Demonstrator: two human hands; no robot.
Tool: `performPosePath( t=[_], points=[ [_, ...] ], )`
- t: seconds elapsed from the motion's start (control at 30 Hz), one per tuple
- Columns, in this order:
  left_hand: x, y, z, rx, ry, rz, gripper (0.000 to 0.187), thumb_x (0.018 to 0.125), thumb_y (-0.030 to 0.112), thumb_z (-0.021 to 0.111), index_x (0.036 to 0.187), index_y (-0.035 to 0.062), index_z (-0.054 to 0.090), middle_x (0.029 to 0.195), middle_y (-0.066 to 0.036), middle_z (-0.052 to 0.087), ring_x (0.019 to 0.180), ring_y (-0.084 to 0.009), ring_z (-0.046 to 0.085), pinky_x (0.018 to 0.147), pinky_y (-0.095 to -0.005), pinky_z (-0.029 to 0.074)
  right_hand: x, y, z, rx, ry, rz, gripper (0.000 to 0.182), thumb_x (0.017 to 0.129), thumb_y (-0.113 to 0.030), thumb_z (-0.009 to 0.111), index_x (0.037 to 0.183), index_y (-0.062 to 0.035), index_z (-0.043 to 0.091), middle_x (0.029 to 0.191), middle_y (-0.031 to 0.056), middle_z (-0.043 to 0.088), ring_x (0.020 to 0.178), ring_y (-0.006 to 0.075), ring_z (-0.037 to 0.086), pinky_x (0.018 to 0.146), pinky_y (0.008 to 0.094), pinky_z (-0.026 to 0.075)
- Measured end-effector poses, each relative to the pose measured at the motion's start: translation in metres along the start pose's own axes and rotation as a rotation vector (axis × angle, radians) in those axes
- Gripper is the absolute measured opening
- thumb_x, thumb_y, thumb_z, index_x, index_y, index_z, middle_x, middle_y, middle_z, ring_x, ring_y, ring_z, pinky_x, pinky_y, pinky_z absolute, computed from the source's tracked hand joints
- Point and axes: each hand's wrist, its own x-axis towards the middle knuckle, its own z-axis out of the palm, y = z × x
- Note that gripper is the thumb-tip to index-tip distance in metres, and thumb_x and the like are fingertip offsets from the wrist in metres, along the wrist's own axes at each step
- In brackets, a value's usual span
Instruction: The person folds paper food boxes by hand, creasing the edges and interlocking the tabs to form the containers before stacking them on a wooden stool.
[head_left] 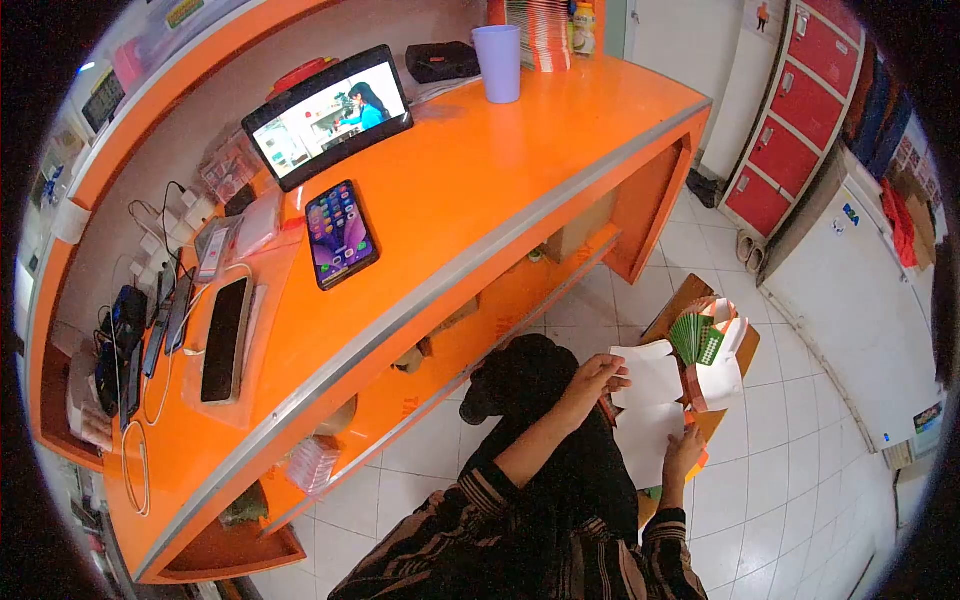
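White paper or card sheets (pixel 648 435) lie over a low wooden surface beside my knees. My left hand (pixel 596 385) is at the upper left edge of the sheets, its fingers closed together on that edge. At their right side, my right hand (pixel 685 450) touches the edge with its fingers bent; what it pinches is too small to make out. Just above the hands sits a green folded paper fan (pixel 689 338), with curled white and red-brown paper pieces (pixel 715 385) around it. Bits of orange and green show under the right hand.
An orange counter (pixel 450 190) curves along the left and top, bearing a tablet (pixel 330 115), a phone (pixel 341 235), another phone (pixel 226 340), chargers with cables, and a purple cup (pixel 498 65). Red lockers (pixel 790 145) and a white fridge (pixel 850 270) stand at the right.
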Motion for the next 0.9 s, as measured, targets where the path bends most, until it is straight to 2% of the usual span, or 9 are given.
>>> performPosePath(
  t=[0.07,0.13,0.27,0.33,0.37,0.53,0.6,0.8,0.9],
  points=[
    [-0.001,0.002,0.0,-0.004,0.003,-0.003,0.03,0.092,0.032,0.052,0.106,0.006,0.051,0.099,-0.006,0.058,0.086,-0.0163,0.062,0.079,-0.028,0.047,0.006,0.009,0.0,0.264,-0.024,-0.048,0.051,0.063,-0.007,0.074,0.107,-0.0016,0.048,0.088,0.0143,0.054,0.084,0.0367,0.054,0.07,0.0433,0.045],
    [-0.001,0.002,0.001,0.014,0.003,0.013,0.029,0.093,0.033,0.052,0.104,0.0055,0.052,0.096,-0.006,0.058,0.085,-0.0153,0.062,0.078,-0.0271,0.048,0.011,-0.002,-0.016,-0.114,-0.165,-0.175,0.042,0.067,0.003,0.065,0.105,0.0003,0.048,0.081,0.0177,0.057,0.079,0.0399,0.057,0.069,0.0419,0.047],
    [-0.002,0.0,0.006,0.147,-0.045,0.049,0.03,0.093,0.034,0.051,0.098,0.0045,0.054,0.087,-0.005,0.059,0.081,-0.0132,0.061,0.073,-0.0265,0.049,0.015,-0.022,-0.067,0.088,-0.432,-0.092,0.041,0.072,0.003,0.06,0.11,0.0008,0.045,0.091,0.0228,0.06,0.089,0.0407,0.058,0.073,0.0429,0.047],
    [0.0,0.003,0.016,0.615,-0.225,-0.068,0.032,0.093,0.034,0.051,0.092,0.0029,0.055,0.079,-0.004,0.059,0.076,-0.0113,0.059,0.068,-0.0264,0.049,0.011,-0.061,-0.107,0.247,-0.408,-0.127,0.041,0.074,0.004,0.058,0.112,0.001,0.044,0.095,0.0253,0.062,0.093,0.041,0.059,0.075,0.0434,0.047],
    [0.004,-0.027,0.015,0.338,-0.31,0.038,0.036,0.091,0.038,0.053,0.089,0.0019,0.055,0.076,-0.004,0.058,0.074,-0.0115,0.058,0.066,-0.0263,0.048,0.006,-0.098,-0.132,0.254,-0.341,-0.198,0.042,0.075,0.004,0.056,0.115,0.0006,0.042,0.095,0.0253,0.062,0.091,0.0411,0.06,0.075,0.0429,0.047],
    [-0.027,-0.004,0.077,0.488,-0.313,-0.203,0.046,0.086,0.045,0.058,0.097,0.0004,0.054,0.081,-0.005,0.058,0.077,-0.0133,0.058,0.069,-0.0279,0.048,-0.016,-0.2,-0.194,0.369,-0.265,-0.067,0.047,0.079,0.01,0.048,0.123,-0.0044,0.044,0.098,0.0241,0.062,0.091,0.0385,0.061,0.077,0.0404,0.048],
    [-0.028,-0.011,0.092,0.305,-0.066,0.208,0.041,0.088,0.04,0.058,0.1,0.0002,0.054,0.087,-0.005,0.058,0.08,-0.0125,0.058,0.071,-0.0261,0.048,-0.019,-0.202,-0.195,0.167,-0.272,-0.459,0.039,0.081,0.009,0.047,0.118,-0.0046,0.053,0.101,0.0203,0.062,0.093,0.0363,0.061,0.079,0.0383,0.048],
    [-0.052,0.041,0.091,0.576,-0.007,0.343,0.014,0.089,0.007,0.056,0.1,-0.0012,0.055,0.093,-0.008,0.059,0.085,-0.0125,0.06,0.073,-0.0242,0.049,-0.018,-0.22,-0.184,0.189,0.15,-0.543,0.019,0.086,0.001,0.052,0.103,-0.0006,0.061,0.089,0.0123,0.063,0.079,0.0257,0.062,0.071,0.032,0.049],
    [-0.058,0.019,0.093,0.72,0.08,0.717,0.014,0.087,0.006,0.057,0.099,-0.0016,0.056,0.096,-0.014,0.06,0.086,-0.0176,0.062,0.074,-0.0271,0.049,-0.032,-0.212,-0.164,0.531,0.235,-0.162,0.012,0.089,-0.011,0.058,0.09,0.0014,0.059,0.092,0.0066,0.058,0.072,0.0076,0.053,0.061,0.0199,0.043]
  ],
)
